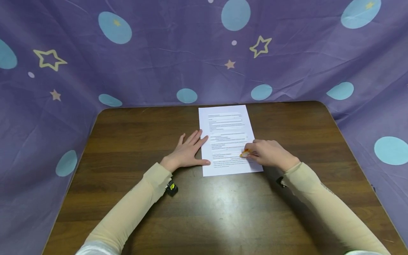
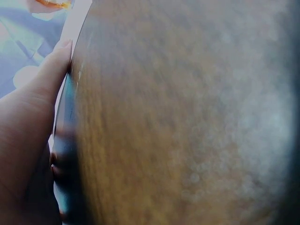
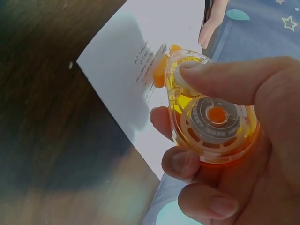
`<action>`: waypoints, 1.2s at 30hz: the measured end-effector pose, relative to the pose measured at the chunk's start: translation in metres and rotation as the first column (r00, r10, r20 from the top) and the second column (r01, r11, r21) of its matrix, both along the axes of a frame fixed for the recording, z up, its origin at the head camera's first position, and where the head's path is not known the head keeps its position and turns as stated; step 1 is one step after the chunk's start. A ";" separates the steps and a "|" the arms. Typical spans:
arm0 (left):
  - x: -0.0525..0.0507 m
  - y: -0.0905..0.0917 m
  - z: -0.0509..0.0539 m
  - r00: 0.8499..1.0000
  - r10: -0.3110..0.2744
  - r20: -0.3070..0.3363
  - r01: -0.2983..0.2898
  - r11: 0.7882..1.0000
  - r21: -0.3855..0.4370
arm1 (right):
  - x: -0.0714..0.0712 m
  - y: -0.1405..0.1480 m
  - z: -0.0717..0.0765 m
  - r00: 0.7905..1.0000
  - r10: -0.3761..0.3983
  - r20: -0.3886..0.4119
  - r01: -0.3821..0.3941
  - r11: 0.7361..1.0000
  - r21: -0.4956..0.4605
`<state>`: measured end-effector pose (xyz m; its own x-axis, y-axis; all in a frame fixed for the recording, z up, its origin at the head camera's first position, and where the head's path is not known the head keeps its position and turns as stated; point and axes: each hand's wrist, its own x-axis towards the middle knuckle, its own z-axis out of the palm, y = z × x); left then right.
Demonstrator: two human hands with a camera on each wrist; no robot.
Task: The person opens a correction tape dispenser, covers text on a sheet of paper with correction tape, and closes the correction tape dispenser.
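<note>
A printed sheet of white paper (image 1: 223, 124) lies at the far middle of the wooden table, with whitish strips over some of its lines. My left hand (image 1: 188, 152) rests spread out at the sheet's left edge, thumb and fingertips on the paper. In my right hand (image 1: 271, 152) I grip a correction tape dispenser (image 3: 211, 117), clear with yellow and orange parts, thumb on its side and fingers curled round it. Its orange tip (image 3: 161, 71) is at the printed lines on the lower right of the sheet; whether it touches, I cannot tell.
The brown wooden table (image 1: 143, 134) carries the sheet and both forearms. A purple curtain (image 1: 153, 63) with stars and blue ovals hangs behind and beside it. A small dark camera (image 1: 172, 188) is worn at the left wrist.
</note>
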<state>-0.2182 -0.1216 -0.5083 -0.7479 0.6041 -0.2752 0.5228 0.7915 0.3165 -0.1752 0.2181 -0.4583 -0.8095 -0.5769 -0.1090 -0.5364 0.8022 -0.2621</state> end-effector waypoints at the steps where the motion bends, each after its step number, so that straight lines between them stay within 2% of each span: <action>1: 0.000 0.000 0.000 1.000 0.001 0.000 -0.001 1.000 0.001 | 0.000 0.001 0.000 1.000 -0.002 0.002 0.002 1.000 -0.001; 13: 0.001 -0.002 0.002 1.000 -0.005 -0.004 0.006 1.000 0.024 | 0.003 0.007 0.002 1.000 -0.004 0.017 0.004 1.000 -0.026; 30: 0.001 0.000 0.000 1.000 0.005 0.003 -0.006 1.000 0.026 | 0.007 -0.017 0.001 0.997 0.049 0.068 -0.046 0.998 -0.046; 36: -0.001 0.000 -0.004 1.000 0.014 0.005 -0.014 1.000 0.021 | 0.007 -0.025 -0.002 0.996 0.086 0.020 -0.085 0.995 -0.050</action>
